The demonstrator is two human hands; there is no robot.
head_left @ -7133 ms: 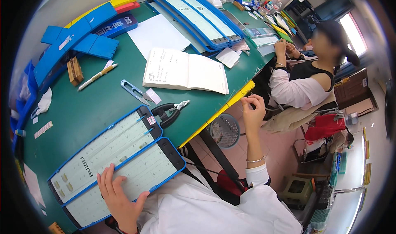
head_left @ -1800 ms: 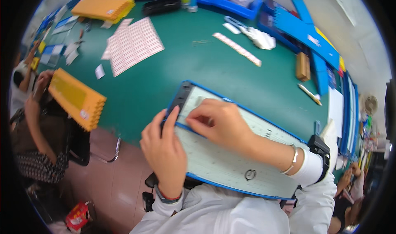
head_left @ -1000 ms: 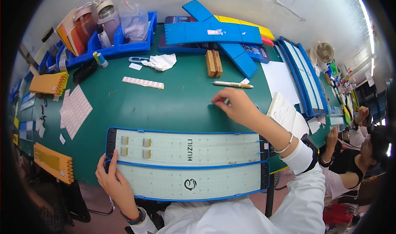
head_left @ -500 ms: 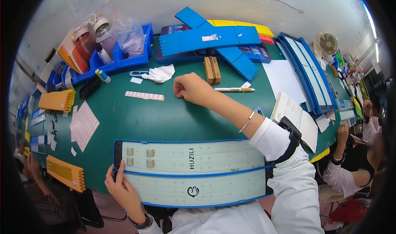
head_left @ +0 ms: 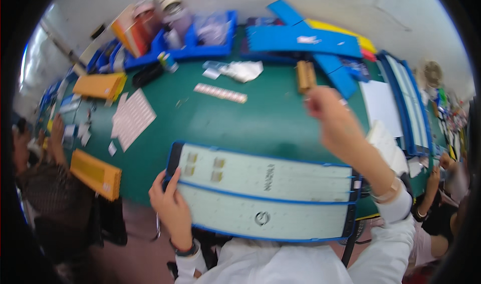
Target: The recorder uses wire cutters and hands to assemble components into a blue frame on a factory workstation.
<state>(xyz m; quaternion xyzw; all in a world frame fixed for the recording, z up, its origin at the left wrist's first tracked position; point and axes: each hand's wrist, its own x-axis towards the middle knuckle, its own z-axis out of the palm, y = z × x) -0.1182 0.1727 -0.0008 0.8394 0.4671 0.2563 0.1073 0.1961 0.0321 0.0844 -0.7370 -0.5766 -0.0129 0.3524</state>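
In front of me on the green table lies a long, flat case (head_left: 300, 184) with a blue frame, two pale clear-covered halves and black ends. A few small yellowish pieces (head_left: 217, 176) show under the cover of its upper half, toward the left. My left hand (head_left: 171, 204) grips the case's left end, fingers lying over the black end piece. My right hand (head_left: 330, 116) hangs above the table beyond the case, near a wooden block (head_left: 305, 76). Motion smears its fingers, so whether it holds anything is unclear. A strip of small labels (head_left: 220, 92) lies left of it.
Blue bins (head_left: 188, 48) with bottles stand at the back left. Blue boards (head_left: 305, 39) are stacked behind the wooden block. A label sheet (head_left: 134, 117) and orange packs (head_left: 96, 174) lie left. More cases (head_left: 407, 101) and an open notebook (head_left: 388, 146) sit right. Other people work at both sides.
My right hand has moved right, from beside the label strip to near the wooden block. My left hand stays at the case's left end. The whole view has shifted and tilted.
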